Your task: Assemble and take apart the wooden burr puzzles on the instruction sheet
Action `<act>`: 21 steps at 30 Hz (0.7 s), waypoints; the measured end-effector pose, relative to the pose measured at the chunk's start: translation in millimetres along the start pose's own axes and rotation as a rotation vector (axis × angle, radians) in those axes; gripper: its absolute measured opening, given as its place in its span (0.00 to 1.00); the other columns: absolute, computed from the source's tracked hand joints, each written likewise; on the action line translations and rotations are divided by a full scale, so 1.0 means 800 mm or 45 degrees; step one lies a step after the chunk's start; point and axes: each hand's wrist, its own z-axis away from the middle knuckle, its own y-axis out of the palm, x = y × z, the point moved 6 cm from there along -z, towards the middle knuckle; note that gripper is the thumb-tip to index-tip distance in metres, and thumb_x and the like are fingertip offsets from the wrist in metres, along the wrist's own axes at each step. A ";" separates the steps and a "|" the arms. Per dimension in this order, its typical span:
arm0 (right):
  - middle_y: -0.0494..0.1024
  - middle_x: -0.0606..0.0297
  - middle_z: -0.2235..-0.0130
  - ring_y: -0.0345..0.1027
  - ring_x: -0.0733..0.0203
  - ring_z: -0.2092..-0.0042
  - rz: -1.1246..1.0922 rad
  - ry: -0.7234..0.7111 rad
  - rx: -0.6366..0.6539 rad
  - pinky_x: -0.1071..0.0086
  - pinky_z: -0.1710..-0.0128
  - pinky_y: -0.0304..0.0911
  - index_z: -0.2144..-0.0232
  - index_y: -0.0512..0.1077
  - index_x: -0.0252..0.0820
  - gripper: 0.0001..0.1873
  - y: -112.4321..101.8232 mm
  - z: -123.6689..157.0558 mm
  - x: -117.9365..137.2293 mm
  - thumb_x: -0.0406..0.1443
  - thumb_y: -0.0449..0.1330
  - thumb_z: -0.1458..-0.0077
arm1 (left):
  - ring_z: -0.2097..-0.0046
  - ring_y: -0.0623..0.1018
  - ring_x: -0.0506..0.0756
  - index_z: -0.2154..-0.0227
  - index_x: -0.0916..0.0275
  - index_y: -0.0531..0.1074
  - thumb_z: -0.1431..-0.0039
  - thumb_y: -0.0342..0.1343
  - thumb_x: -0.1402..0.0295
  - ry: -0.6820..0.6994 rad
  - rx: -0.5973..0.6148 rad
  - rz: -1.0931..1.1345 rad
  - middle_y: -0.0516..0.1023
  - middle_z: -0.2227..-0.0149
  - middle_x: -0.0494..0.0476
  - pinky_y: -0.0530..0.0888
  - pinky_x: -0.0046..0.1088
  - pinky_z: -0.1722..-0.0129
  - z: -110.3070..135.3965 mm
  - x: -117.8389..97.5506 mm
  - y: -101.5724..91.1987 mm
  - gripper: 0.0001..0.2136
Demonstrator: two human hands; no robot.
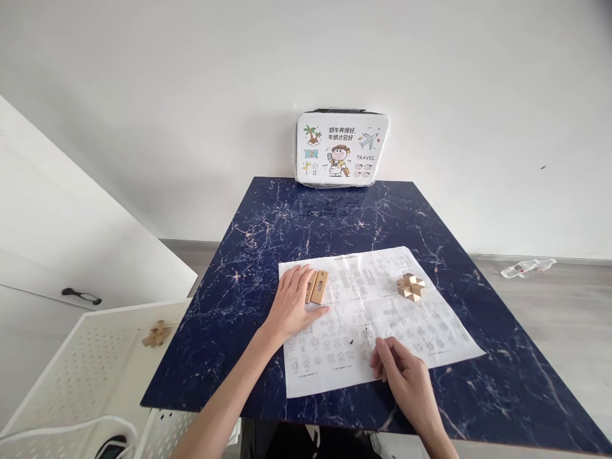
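Note:
My left hand (291,305) rests on a printed instruction sheet (373,319), its fingers and thumb closed around a small stack of flat wooden puzzle pieces (318,286) standing on edge. My right hand (404,376) lies on the near edge of the sheet with the fingers curled down onto the paper and nothing visible in them. An assembled star-shaped wooden puzzle (411,286) sits on the right part of the sheet, apart from both hands.
The sheet lies on a dark blue marbled table (335,217). A white illustrated case (341,148) leans against the wall at the far edge. A white perforated cart (86,376) at the left holds another wooden puzzle (155,334). A plastic bottle (526,267) lies on the floor.

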 end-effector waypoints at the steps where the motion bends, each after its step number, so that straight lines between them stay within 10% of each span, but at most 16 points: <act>1: 0.71 0.67 0.79 0.66 0.58 0.76 -0.006 0.003 0.002 0.67 0.71 0.61 0.76 0.71 0.46 0.31 0.000 0.000 0.000 0.58 0.53 0.28 | 0.28 0.66 0.74 0.29 0.56 0.56 0.42 0.72 0.51 0.006 0.001 0.003 0.67 0.30 0.69 0.63 0.62 0.28 -0.004 0.002 0.002 0.44; 21: 0.76 0.64 0.77 0.68 0.58 0.76 0.010 -0.002 -0.062 0.68 0.72 0.65 0.74 0.74 0.45 0.30 -0.002 -0.003 -0.024 0.57 0.55 0.28 | 0.30 0.69 0.72 0.31 0.55 0.58 0.39 0.70 0.53 0.042 0.059 0.045 0.72 0.33 0.66 0.68 0.60 0.31 -0.010 0.009 0.008 0.39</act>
